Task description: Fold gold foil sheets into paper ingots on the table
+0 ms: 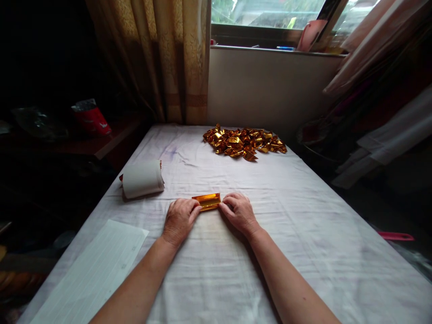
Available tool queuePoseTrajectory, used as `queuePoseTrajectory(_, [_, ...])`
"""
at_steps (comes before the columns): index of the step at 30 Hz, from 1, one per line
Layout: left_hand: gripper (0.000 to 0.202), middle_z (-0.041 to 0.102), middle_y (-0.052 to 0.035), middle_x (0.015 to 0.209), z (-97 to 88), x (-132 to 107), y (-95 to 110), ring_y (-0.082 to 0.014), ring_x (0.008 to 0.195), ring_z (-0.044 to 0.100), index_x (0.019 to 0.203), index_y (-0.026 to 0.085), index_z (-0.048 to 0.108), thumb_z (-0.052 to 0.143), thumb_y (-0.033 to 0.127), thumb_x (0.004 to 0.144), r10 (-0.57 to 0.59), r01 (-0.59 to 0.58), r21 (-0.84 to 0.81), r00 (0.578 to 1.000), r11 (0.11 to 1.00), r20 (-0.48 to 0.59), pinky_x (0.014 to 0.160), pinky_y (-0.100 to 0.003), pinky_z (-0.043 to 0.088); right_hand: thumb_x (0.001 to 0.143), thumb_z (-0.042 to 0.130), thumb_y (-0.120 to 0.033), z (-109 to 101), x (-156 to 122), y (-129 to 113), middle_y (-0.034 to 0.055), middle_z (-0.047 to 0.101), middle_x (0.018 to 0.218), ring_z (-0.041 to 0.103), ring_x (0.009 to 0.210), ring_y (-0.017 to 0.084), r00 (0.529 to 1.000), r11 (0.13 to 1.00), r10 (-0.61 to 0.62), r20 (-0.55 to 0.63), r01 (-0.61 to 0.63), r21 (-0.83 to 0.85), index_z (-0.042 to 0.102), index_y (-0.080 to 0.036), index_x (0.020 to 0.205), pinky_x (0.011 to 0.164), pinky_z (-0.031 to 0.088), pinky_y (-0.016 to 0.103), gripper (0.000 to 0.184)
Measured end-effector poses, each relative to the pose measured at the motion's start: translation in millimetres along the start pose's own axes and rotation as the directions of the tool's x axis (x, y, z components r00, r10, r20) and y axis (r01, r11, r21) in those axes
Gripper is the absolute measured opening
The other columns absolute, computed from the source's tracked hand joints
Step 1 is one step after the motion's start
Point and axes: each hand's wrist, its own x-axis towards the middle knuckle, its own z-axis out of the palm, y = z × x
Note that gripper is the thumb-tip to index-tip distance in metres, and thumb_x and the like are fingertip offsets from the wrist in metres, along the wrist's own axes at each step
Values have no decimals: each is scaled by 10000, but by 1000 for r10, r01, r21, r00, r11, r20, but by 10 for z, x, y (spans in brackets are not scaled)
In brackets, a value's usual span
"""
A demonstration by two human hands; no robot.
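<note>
A small strip of gold foil paper [207,200], folded into a narrow band, lies on the white cloth [236,270] in front of me. My left hand [178,219] pinches its left end with fingers curled. My right hand [239,212] pinches its right end the same way. Farther back on the cloth sits a heap of several folded gold foil pieces [245,142].
A curled stack of pale paper [142,179] lies to the left of my hands. A lined white sheet [97,270] rests at the near left edge. A red bag [90,118] stands on a dark side shelf. Curtains and a window ledge [270,48] close the far end.
</note>
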Motion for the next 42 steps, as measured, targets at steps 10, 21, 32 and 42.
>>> queuePoseTrajectory(10, [122, 720, -17, 878, 27, 7, 1, -214, 861, 604, 859, 228, 650, 576, 305, 920, -47, 47, -18, 999, 999, 0, 801, -345, 393, 820, 656, -274, 31, 31, -92, 23, 663, 837, 589, 855, 199, 992, 990, 128, -10, -128, -62, 642, -222, 692, 815, 387, 344, 139])
queuePoseTrajectory(21, [118, 714, -20, 842, 28, 29, 25, -220, 844, 600, 831, 226, 641, 603, 314, 899, -80, 80, 29, 997, 996, 8, 781, -348, 386, 817, 626, -275, 34, 22, -95, 25, 665, 840, 578, 839, 196, 993, 991, 119, -23, -120, -58, 631, -231, 679, 801, 390, 338, 146])
queuePoseTrajectory(32, [125, 712, -22, 842, 20, 31, 39, -227, 852, 594, 828, 226, 648, 595, 308, 905, -80, 78, 48, 996, 996, 37, 783, -363, 383, 849, 619, -306, 42, 30, -135, 35, 654, 846, 555, 849, 208, 988, 974, 152, 10, -148, -171, 630, -229, 705, 773, 359, 336, 163])
queuePoseTrajectory(42, [165, 717, -36, 831, 1, 62, 52, -226, 837, 601, 829, 224, 651, 567, 332, 920, -86, 81, 76, 994, 994, 67, 764, -359, 383, 866, 583, -317, 58, 29, -105, 32, 642, 836, 547, 838, 203, 990, 980, 142, -4, -141, -140, 623, -232, 704, 762, 351, 337, 187])
